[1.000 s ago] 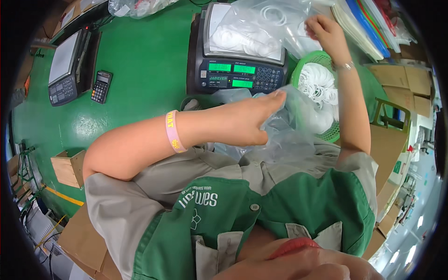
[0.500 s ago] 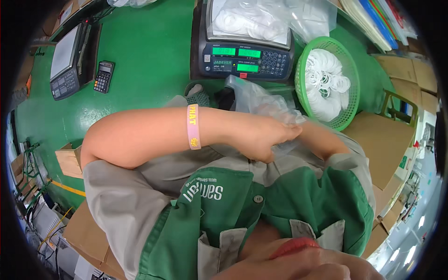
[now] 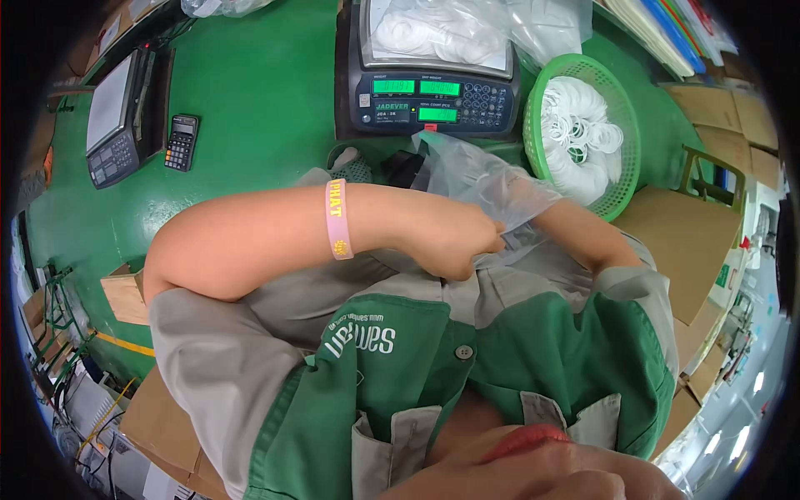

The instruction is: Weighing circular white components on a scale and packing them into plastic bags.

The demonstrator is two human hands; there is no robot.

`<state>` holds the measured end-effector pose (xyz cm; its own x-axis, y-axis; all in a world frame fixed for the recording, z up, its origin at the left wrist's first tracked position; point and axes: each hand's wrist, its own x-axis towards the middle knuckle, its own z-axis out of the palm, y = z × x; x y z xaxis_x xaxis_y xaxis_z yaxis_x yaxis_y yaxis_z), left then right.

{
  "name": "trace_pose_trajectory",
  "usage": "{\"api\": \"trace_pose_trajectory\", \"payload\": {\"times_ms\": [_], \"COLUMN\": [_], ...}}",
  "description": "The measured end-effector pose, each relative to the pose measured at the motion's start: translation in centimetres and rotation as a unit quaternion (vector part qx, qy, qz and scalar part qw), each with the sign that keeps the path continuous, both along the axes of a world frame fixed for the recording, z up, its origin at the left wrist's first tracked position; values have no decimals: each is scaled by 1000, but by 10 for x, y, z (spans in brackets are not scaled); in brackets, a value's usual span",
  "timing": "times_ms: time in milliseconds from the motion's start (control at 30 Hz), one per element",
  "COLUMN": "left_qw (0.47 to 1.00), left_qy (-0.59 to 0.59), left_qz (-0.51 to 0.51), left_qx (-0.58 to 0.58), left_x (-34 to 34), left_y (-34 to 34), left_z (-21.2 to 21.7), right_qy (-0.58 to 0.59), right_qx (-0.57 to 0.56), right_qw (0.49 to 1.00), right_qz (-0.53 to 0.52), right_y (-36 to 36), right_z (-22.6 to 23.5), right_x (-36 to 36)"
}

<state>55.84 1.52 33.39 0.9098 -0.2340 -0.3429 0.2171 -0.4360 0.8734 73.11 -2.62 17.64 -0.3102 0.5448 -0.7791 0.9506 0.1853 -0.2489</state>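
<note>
My left hand [image 3: 454,237] is closed on the edge of a clear plastic bag [image 3: 479,175], held close to my chest. A pink wristband sits on that forearm. My right hand is hidden behind the bag and my left hand; only its forearm [image 3: 583,233] shows, reaching in to the same spot. The bag stands up in front of a counting scale [image 3: 429,96] whose pan carries a bag of white rings. A green basket [image 3: 621,179] with white rings stands right of the scale.
The table top is green [image 3: 250,100]. A second scale [image 3: 117,117] and a black calculator [image 3: 181,142] lie at the left. Cardboard [image 3: 687,237] sits at the right, a small box [image 3: 125,296] at the lower left, stacked folders [image 3: 667,25] at the far right.
My right hand came back from above the basket to my chest. My left hand drew in too, and both now meet at the clear bag.
</note>
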Motion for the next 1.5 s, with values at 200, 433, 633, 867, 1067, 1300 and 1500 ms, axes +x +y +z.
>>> {"api": "trace_pose_trajectory", "payload": {"times_ms": [200, 433, 633, 867, 1067, 1300, 1500], "left_qw": [999, 999, 994, 936, 928, 932, 955], "left_qy": [-16, -3, -40, -120, -108, -83, -105], "left_qz": [24, 31, 99, 303, 337, 338, 276], "left_qx": [-21, -13, -29, 136, 116, 102, 32], "left_x": [-5, -5, -8, -18, -21, -20, -20], "left_y": [0, -2, 0, 19, 24, 25, 27], "left_z": [1, -6, -12, -9, -11, -9, -11], "right_qy": [6, 46, 100, 251, 468, 514, 550], "right_qx": [-33, -135, -235, -239, -288, -315, -369], "right_qw": [999, 975, 902, 848, 744, 718, 546], "right_qz": [-39, -172, -348, -401, -380, -347, -514], "right_y": [1, 5, 2, 16, 30, 24, 24], "right_z": [-2, -3, 0, 66, 108, 106, 108], "right_x": [2, 13, 33, 51, 60, 57, 41]}}
